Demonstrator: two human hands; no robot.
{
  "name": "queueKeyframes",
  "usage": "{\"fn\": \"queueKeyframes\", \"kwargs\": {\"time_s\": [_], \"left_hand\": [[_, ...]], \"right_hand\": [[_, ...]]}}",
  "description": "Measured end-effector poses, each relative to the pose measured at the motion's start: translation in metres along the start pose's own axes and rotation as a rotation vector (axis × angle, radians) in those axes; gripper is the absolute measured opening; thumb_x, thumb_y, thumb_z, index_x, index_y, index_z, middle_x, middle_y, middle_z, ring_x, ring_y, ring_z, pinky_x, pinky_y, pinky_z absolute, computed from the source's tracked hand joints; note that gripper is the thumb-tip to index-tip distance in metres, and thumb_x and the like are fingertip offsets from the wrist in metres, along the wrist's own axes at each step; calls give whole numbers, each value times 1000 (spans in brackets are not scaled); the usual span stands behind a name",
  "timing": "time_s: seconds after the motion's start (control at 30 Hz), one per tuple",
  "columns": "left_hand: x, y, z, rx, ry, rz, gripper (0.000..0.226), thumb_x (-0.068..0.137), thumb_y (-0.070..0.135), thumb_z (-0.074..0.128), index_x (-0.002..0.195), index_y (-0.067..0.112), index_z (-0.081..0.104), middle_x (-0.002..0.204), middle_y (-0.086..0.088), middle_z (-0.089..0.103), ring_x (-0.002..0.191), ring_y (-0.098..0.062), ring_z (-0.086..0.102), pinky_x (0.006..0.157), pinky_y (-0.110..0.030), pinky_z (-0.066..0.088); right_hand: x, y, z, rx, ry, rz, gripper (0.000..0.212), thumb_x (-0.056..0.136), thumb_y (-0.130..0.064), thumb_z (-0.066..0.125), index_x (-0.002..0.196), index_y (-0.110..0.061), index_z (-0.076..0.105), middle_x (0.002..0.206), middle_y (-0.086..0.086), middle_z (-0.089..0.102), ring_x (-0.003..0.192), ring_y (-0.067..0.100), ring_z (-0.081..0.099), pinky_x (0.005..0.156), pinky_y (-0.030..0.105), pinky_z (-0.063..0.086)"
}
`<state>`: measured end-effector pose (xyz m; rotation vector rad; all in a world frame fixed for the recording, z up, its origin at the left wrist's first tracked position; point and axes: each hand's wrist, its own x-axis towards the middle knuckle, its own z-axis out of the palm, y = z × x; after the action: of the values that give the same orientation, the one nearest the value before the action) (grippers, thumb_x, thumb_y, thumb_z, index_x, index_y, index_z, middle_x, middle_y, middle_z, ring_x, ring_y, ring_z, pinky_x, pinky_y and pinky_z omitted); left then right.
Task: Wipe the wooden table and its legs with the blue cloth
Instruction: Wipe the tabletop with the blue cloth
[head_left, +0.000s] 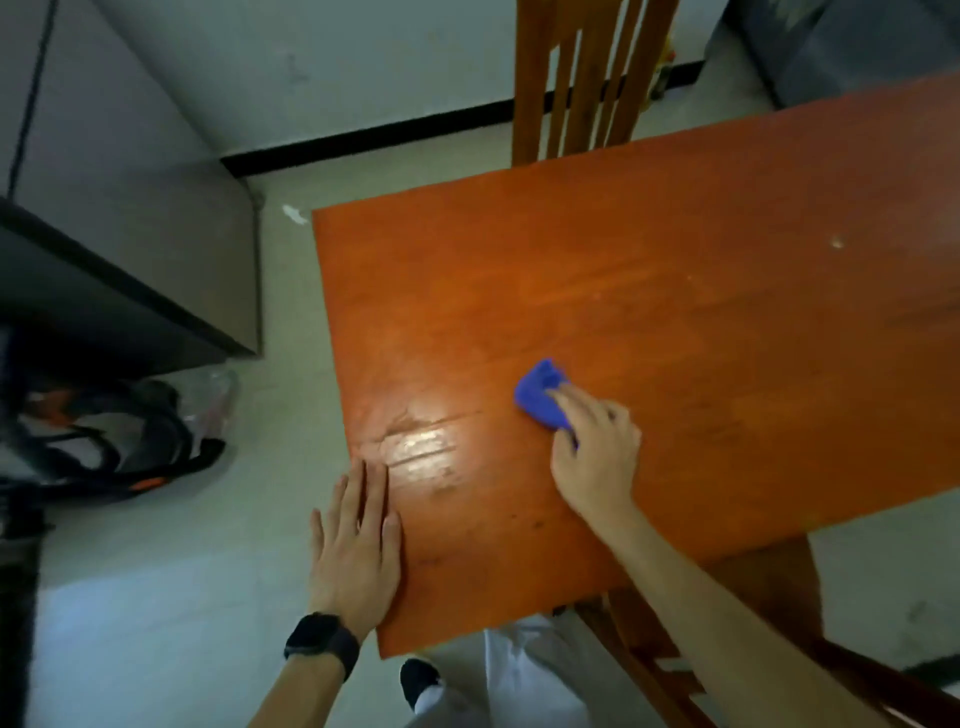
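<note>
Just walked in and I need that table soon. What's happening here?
A person is wiping the orange-brown wooden table. Their right hand presses a bunched blue cloth onto the tabletop, near its middle. Their left hand, a black watch on its wrist, lies flat on the table's left edge near the corner. Only the top is being wiped right now.
</note>
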<state>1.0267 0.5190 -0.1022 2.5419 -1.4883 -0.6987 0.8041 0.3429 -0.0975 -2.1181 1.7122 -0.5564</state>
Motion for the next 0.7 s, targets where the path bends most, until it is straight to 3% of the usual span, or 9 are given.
{"fn": "queueKeyframes", "kwargs": {"time_s": [0.1, 0.17, 0.23, 0.33, 0.43, 0.5, 0.6, 0.67, 0.7], "left_hand": [[-25, -5, 13, -91, 3, 18, 59, 99, 46, 7, 156, 30, 1, 160, 17, -10, 150, -10, -3, 122, -50, 6], [-44, -8, 19, -157, 6, 53, 57, 101, 44, 9, 156, 31, 3, 161, 17, -8, 150, -9, -2, 122, -50, 10], [-61, -9, 22, -236, -9, 45, 56, 102, 45, 11, 154, 34, -6, 160, 19, -15, 151, -11, 3, 123, -46, 9], [-82, -12, 22, -434, -43, -58, 64, 105, 43, 29, 152, 38, -14, 163, 17, -7, 145, -11, 22, 119, -37, 28], [-97, -15, 17, -627, -70, -117, 67, 103, 36, 42, 156, 35, 1, 160, 10, 25, 141, -13, 35, 111, -29, 36], [-103, -19, 13, -677, -82, -162, 64, 102, 31, 49, 156, 35, 14, 152, 7, 42, 134, -14, 46, 108, -29, 41], [-110, -24, 4, -718, -112, -223, 58, 100, 29, 54, 152, 36, 28, 137, 2, 59, 117, -11, 57, 91, -20, 43], [-114, -29, -2, -696, -140, -222, 56, 100, 29, 54, 151, 36, 31, 133, -1, 62, 111, -13, 60, 86, -16, 39], [-115, -32, -4, -665, -149, -208, 56, 100, 30, 54, 151, 36, 31, 133, -2, 62, 114, -15, 60, 85, -16, 38]], "right_hand": [[-69, -28, -12, 150, -476, -226, 52, 73, -17, 45, 117, -31, 70, 121, -15, 66, 102, 18, 53, 87, 42, 46], [-52, -32, -27, 233, -687, -224, 52, 69, -13, 45, 111, -25, 74, 115, -10, 70, 106, 17, 59, 99, 33, 44], [-3, -26, -28, 179, -529, -81, 48, 75, -12, 47, 116, -16, 72, 119, -1, 69, 115, 23, 60, 101, 18, 39], [37, -19, -21, -73, -189, 154, 54, 87, -16, 47, 142, -16, 48, 143, 9, 51, 126, 36, 47, 106, 40, 36], [-41, -48, 8, -182, -34, 175, 54, 87, -15, 53, 141, -16, 47, 144, 8, 49, 125, 35, 44, 99, 48, 37], [-117, -72, 15, -110, -116, 22, 50, 81, -17, 52, 131, -21, 57, 135, 1, 56, 119, 26, 47, 93, 42, 38], [-199, -94, 4, 117, -458, -224, 43, 74, -20, 46, 110, -30, 67, 110, -18, 64, 103, -2, 49, 88, 30, 41], [-201, -85, -10, 245, -535, -174, 41, 75, -6, 53, 101, -35, 68, 100, -27, 62, 98, -10, 52, 89, 25, 42], [-187, -79, -14, 264, -462, -57, 46, 78, 1, 55, 102, -36, 66, 101, -25, 62, 100, -6, 55, 93, 27, 43]]}}
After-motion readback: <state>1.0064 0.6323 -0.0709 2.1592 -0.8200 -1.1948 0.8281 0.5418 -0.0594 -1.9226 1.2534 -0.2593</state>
